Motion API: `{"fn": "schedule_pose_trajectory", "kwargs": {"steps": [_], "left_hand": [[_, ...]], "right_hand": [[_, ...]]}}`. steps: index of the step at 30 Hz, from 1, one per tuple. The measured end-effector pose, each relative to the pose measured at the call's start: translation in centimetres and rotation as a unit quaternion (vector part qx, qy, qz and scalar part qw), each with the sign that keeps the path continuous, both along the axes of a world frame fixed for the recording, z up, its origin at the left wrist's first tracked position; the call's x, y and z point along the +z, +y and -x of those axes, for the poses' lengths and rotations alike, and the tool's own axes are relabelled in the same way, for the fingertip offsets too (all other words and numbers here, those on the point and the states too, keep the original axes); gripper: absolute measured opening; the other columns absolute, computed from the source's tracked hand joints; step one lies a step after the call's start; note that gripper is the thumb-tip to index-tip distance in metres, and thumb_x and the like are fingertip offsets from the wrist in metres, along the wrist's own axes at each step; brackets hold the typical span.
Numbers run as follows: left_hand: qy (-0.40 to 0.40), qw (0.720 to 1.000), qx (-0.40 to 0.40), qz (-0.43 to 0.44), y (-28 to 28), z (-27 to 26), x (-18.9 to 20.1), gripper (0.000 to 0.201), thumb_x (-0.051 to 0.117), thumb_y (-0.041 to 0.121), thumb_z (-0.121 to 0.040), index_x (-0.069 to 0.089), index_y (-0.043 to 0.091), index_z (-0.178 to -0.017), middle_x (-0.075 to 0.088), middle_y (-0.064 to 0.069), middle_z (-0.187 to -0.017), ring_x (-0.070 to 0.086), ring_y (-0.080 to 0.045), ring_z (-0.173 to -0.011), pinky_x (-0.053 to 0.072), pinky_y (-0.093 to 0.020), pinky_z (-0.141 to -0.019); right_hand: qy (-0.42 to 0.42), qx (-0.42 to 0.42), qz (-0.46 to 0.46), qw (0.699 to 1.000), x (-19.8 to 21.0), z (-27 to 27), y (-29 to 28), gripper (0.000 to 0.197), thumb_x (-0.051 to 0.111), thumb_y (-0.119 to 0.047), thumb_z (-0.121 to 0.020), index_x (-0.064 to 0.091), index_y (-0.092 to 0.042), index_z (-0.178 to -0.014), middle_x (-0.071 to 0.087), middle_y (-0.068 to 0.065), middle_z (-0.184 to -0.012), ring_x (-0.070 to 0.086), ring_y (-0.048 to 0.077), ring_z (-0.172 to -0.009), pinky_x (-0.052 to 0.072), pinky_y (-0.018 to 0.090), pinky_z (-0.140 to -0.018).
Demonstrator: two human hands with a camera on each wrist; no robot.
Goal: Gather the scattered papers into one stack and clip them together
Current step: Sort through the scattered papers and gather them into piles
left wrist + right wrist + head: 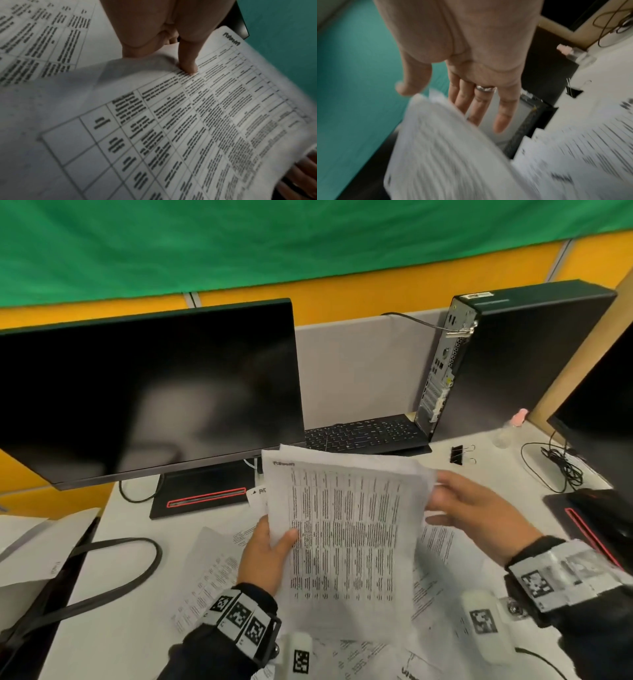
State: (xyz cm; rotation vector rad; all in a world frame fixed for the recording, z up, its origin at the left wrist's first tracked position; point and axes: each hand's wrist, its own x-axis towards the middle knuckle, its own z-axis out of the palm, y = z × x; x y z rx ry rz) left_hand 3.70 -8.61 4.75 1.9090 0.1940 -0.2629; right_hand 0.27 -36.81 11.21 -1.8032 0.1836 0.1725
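A sheaf of thin white printed papers (346,529), covered in a fine table of black text, is held up above the desk, slightly fanned so that several sheet edges show at its top. The left hand (265,556) pinches its left edge, thumb (187,63) pressed on the printed face and the fingers hidden behind. The right hand (476,510) is at the sheaf's right edge with straight, spread fingers (502,116), a silver ring on one; it grips nothing, and whether the fingertips touch the paper cannot be told through the blur.

More loose printed sheets (209,577) lie flat and overlapping on the smooth white desk (130,621), under and on both sides of the raised sheaf. A black metal binder clip (457,455) with wire handles lies well apart, on bare desk beyond the right hand, close to a small clear bottle with a pink cap (510,428).

At the back stand a glossy black flat monitor (147,395) on a rectangular base with a red stripe, a black keyboard (363,434), and an upright black computer tower (513,357) with its metal port panel facing left. A thick black strap (137,570) loops on the left of the desk, and thin tangled cables (561,465) lie on the right. Behind are a grey partition, an orange wall and a green cloth.
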Motion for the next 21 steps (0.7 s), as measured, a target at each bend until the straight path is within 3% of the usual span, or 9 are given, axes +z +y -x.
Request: {"fn": "schedule_pose_trajectory", "kwargs": {"steps": [2, 4, 10, 12, 14, 17, 19, 21], "left_hand": [[-0.002, 1.0, -0.004, 0.008, -0.4, 0.1, -0.1, 0.027, 0.053, 0.031, -0.09, 0.056, 0.028, -0.117, 0.068, 0.01, -0.109, 0.063, -0.014, -0.105, 0.049, -0.041, -0.097], [0.0, 1.0, 0.001, 0.023, -0.8, 0.2, -0.2, 0.027, 0.051, 0.033, -0.091, 0.055, 0.032, -0.117, 0.068, 0.01, -0.11, 0.063, -0.014, -0.105, 0.049, -0.044, -0.097], [0.009, 0.997, -0.003, 0.072, -1.2, 0.6, -0.6, 0.023, 0.05, 0.037, -0.091, 0.049, 0.052, -0.107, 0.064, 0.013, -0.119, 0.059, -0.015, -0.114, 0.044, -0.048, -0.102], [0.014, 0.996, -0.016, 0.082, -1.1, 0.9, -0.3, 0.023, 0.048, 0.035, -0.093, 0.047, 0.05, -0.109, 0.062, 0.014, -0.12, 0.056, -0.014, -0.117, 0.042, -0.045, -0.104], [0.024, 0.995, -0.038, 0.084, -1.2, 1.0, 0.0, 0.029, 0.045, 0.034, -0.095, 0.045, 0.04, -0.123, 0.057, 0.015, -0.125, 0.051, -0.012, -0.121, 0.038, -0.04, -0.107], [0.054, 0.992, -0.085, 0.08, -0.8, 0.8, 0.1, 0.039, 0.042, 0.033, -0.096, 0.036, 0.033, -0.135, 0.051, 0.01, -0.136, 0.047, -0.014, -0.125, 0.034, -0.039, -0.111], [0.062, 0.988, -0.12, 0.078, -0.5, 0.3, 0.0, 0.044, 0.044, 0.02, -0.096, 0.032, 0.036, -0.135, 0.049, 0.009, -0.137, 0.047, -0.014, -0.125, 0.034, -0.039, -0.111], [0.057, 0.982, -0.183, -0.001, -0.1, -0.4, -0.4, 0.055, 0.044, 0.006, -0.092, 0.03, 0.036, -0.136, 0.05, 0.008, -0.134, 0.048, -0.014, -0.122, 0.036, -0.034, -0.108]], "right_hand": [[0.019, -0.003, 0.029, 0.999, -1.5, 0.2, 1.6, 0.027, 0.061, -0.036, -0.084, 0.058, -0.038, -0.111, 0.071, -0.011, -0.108, 0.065, 0.011, -0.103, 0.049, 0.045, -0.096], [0.021, -0.057, 0.036, 0.997, -2.6, 0.3, 3.0, 0.021, 0.054, -0.024, -0.091, 0.058, -0.036, -0.107, 0.07, -0.011, -0.108, 0.064, 0.011, -0.105, 0.047, 0.046, -0.099], [-0.002, -0.138, 0.016, 0.99, -3.7, 0.5, 3.9, 0.034, 0.063, -0.021, -0.085, 0.056, -0.024, -0.119, 0.067, -0.009, -0.113, 0.062, 0.012, -0.106, 0.047, 0.043, -0.098], [0.004, -0.135, 0.01, 0.991, -4.0, 0.7, 3.5, 0.034, 0.065, -0.021, -0.084, 0.057, -0.021, -0.117, 0.068, -0.01, -0.11, 0.063, 0.01, -0.104, 0.048, 0.041, -0.098], [0.022, -0.101, 0.048, 0.994, -4.6, 1.0, 3.3, 0.033, 0.063, -0.025, -0.086, 0.058, -0.023, -0.118, 0.068, -0.012, -0.11, 0.063, 0.009, -0.104, 0.046, 0.041, -0.099], [0.025, -0.08, 0.077, 0.994, -5.8, 1.5, 3.5, 0.037, 0.055, -0.026, -0.091, 0.052, -0.027, -0.128, 0.063, -0.011, -0.122, 0.056, 0.012, -0.117, 0.04, 0.043, -0.106], [0.032, -0.092, 0.082, 0.992, -6.1, 1.6, 3.6, 0.037, 0.051, -0.02, -0.093, 0.051, -0.026, -0.129, 0.063, -0.009, -0.123, 0.055, 0.014, -0.118, 0.039, 0.041, -0.106], [0.038, -0.12, 0.089, 0.988, -5.9, 1.7, 3.5, 0.035, 0.049, -0.016, -0.093, 0.054, -0.025, -0.127, 0.064, -0.007, -0.121, 0.056, 0.016, -0.115, 0.041, 0.039, -0.103]]}}
